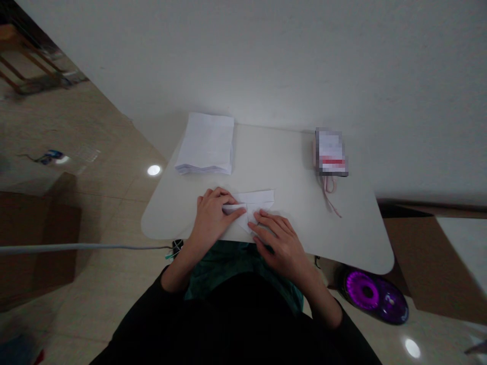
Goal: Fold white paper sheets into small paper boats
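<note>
A partly folded sheet of white paper (258, 202) lies near the front edge of the white table (289, 223). My left hand (211, 217) rests on the paper's left part, its fingers curled and pinching a folded flap. My right hand (280, 243) lies flat on the paper's lower right, fingers stretched out and pressing it down.
A stack of white paper (207, 144) sits at the table's back left. A small card with a pink cord (331, 154) lies at the back right. A white wall rises behind the table. A purple glowing disc (367, 291) sits on the floor at the right.
</note>
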### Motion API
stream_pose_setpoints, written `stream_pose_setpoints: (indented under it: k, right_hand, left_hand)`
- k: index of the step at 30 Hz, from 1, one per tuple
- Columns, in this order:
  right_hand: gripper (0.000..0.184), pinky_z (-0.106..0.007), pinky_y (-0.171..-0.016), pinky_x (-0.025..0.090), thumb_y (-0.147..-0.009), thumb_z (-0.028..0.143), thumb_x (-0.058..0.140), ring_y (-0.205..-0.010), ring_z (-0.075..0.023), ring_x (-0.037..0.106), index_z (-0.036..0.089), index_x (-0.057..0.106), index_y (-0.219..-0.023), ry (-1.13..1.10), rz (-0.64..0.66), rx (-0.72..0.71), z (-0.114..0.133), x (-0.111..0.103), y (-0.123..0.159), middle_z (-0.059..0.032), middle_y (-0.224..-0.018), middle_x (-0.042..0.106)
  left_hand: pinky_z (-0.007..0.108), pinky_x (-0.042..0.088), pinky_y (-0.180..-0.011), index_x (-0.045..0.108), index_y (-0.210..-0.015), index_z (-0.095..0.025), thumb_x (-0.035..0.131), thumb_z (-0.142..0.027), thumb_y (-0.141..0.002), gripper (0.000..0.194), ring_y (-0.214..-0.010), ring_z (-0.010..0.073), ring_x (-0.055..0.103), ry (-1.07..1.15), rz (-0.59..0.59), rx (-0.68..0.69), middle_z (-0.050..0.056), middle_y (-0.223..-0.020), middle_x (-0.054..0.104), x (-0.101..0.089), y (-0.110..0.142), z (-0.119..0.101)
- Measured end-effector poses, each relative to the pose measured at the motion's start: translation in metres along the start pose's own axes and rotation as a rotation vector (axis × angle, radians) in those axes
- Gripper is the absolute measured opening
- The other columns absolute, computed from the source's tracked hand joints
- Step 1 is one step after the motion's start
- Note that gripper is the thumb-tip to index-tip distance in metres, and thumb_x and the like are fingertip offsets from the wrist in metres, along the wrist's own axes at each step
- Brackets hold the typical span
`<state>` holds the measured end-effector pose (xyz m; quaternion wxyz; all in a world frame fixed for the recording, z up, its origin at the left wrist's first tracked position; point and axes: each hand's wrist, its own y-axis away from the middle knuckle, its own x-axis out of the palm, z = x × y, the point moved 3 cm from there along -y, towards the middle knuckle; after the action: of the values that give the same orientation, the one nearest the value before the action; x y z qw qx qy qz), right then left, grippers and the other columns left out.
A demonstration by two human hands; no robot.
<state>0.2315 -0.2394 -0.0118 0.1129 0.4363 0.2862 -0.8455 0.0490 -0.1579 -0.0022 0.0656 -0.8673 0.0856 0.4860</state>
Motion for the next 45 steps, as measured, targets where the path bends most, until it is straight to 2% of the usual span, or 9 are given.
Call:
stream_pose_setpoints:
  k: [13, 20, 32, 45]
  right_hand:
    - [0.037, -0.050, -0.103, 0.047, -0.091, 0.015, 0.056, -0.133, -0.0283, 0.048, 0.022, 0.062, -0.127, 0.015, 0.014, -0.020, -0.001, 0.001, 0.002, -0.0146, -0.135, 0.059]
    - [0.038, -0.051, -0.103, 0.047, -0.090, 0.014, 0.058, -0.134, -0.0284, 0.048, 0.023, 0.062, -0.127, 0.002, 0.001, -0.015, -0.002, 0.002, 0.003, -0.0134, -0.136, 0.059]
    - [0.037, -0.051, -0.102, 0.048, -0.089, 0.015, 0.059, -0.132, -0.0289, 0.048, 0.023, 0.063, -0.125, 0.014, 0.002, -0.015, -0.002, 0.003, 0.003, -0.0136, -0.136, 0.058]
    - [0.035, -0.049, -0.102, 0.047, -0.090, 0.014, 0.057, -0.133, -0.0280, 0.048, 0.021, 0.064, -0.123, 0.033, 0.005, -0.010, -0.001, 0.002, 0.002, -0.0142, -0.135, 0.058]
  left_hand:
    - [0.045, 0.033, -0.089, 0.074, -0.079, -0.024, 0.072, -0.049, -0.078, 0.025, -0.101, 0.0268, 0.054, 0.010, 0.026, -0.018, 0.002, -0.101, 0.069, 0.000, -0.006, 0.000]
    - [0.043, 0.034, -0.089, 0.073, -0.078, -0.024, 0.072, -0.046, -0.080, 0.022, -0.099, 0.0232, 0.059, 0.030, 0.041, -0.006, 0.001, -0.098, 0.069, 0.000, -0.008, -0.001]
    - [0.043, 0.036, -0.089, 0.072, -0.077, -0.023, 0.073, -0.046, -0.078, 0.023, -0.099, 0.0244, 0.059, -0.013, 0.082, 0.009, 0.003, -0.099, 0.067, 0.001, -0.013, -0.001]
    - [0.044, 0.036, -0.090, 0.070, -0.085, -0.023, 0.074, -0.043, -0.077, 0.022, -0.100, 0.0259, 0.059, -0.002, 0.103, -0.005, 0.003, -0.100, 0.065, -0.002, -0.014, -0.004]
